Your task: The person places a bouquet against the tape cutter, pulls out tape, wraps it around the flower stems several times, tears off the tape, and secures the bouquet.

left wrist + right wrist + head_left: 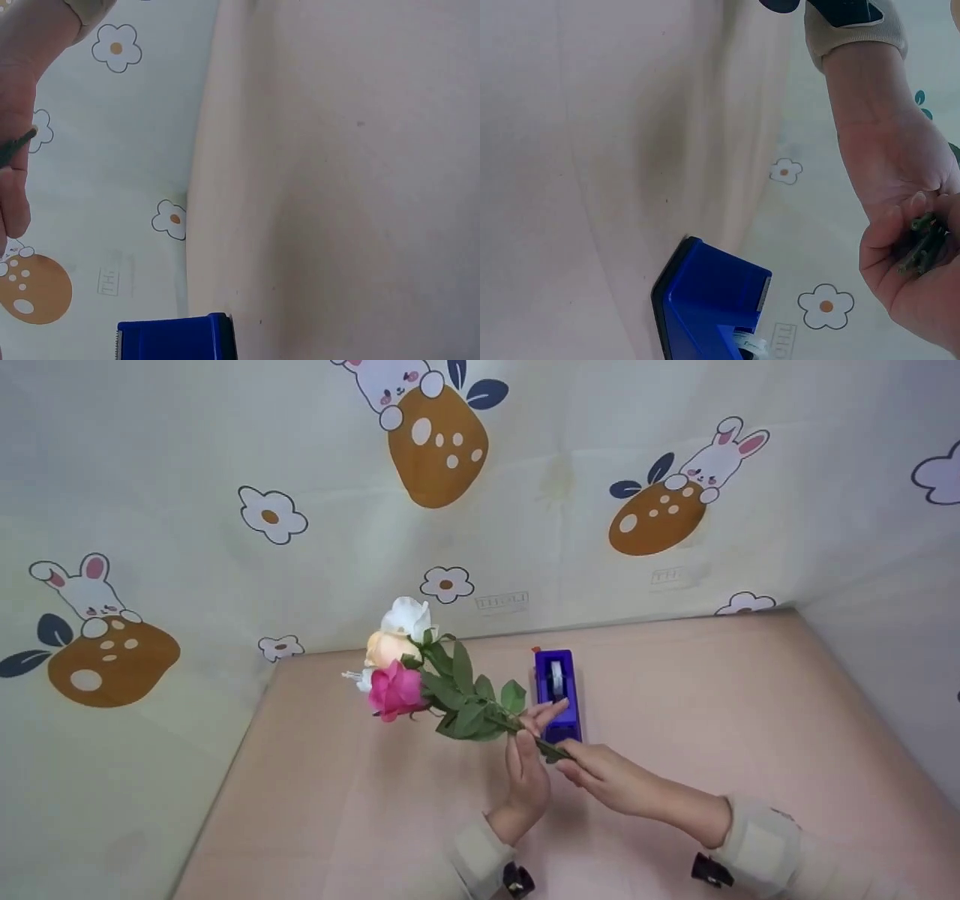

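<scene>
A bunch of roses, with a pink rose [396, 690], a peach rose [391, 649] and a white rose [407, 617], is held slanting above the table. Its green leaves [469, 712] point towards my hands. My right hand [619, 776] grips the lower stems, and the cut stem ends [928, 241] poke out of its curled fingers in the right wrist view. Against the stems, just above that grip, lies my left hand [529, 776], its fingers extended and the stems passing between thumb and fingers. Behind the hands stands a blue tape dispenser [571, 690], partly covered by left fingertips.
The table [315, 810] has a pinkish-beige covering. A pale curtain [555, 547] printed with rabbits and flowers hangs along its back and sides. The dispenser carries a roll of clear tape [750, 345] and stands close to the table's back edge.
</scene>
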Motion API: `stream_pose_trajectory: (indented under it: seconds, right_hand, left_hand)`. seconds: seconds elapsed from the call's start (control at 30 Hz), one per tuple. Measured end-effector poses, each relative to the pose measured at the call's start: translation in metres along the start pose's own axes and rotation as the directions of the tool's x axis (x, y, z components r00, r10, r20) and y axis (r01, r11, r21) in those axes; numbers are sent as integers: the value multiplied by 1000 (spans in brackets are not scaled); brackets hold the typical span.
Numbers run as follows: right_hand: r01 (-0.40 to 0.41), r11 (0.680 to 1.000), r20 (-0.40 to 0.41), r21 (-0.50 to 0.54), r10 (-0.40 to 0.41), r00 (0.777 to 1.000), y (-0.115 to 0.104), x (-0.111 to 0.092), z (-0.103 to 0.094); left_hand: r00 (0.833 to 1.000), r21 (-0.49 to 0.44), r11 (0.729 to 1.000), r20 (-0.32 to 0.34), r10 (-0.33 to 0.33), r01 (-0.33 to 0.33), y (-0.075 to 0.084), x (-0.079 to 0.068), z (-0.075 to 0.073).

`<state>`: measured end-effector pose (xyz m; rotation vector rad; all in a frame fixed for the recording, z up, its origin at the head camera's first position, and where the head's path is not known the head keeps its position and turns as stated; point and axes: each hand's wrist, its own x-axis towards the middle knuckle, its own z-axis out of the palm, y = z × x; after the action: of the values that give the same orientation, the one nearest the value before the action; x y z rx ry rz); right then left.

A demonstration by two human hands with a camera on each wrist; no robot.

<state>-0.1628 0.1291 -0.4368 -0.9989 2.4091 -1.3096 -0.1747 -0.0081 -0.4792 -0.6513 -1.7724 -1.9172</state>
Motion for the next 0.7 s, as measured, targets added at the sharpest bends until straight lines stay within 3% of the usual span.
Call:
stream_pose_trajectory:
  seconds: [0.23,0.37,0.53,0.7]
  right_hand:
    - [51,998,-19,-46,-52,998,3,-1,2]
    - [43,993,2,-105,-43,999,4,1,-2]
    - [58,970,0,-235,-60,998,9,0,-9]
    - [116,924,-9,-364,-129,992,17,-2,-10]
  left_hand:
    - [1000,20,1000,15,10,-11,1,-1,-2]
    - [999,37,999,44,-3,1,3,1,-4]
    - [986,17,994,120,-112,111,8,-1,-11]
    - [950,37,969,193,-247,244,10,-7,-20]
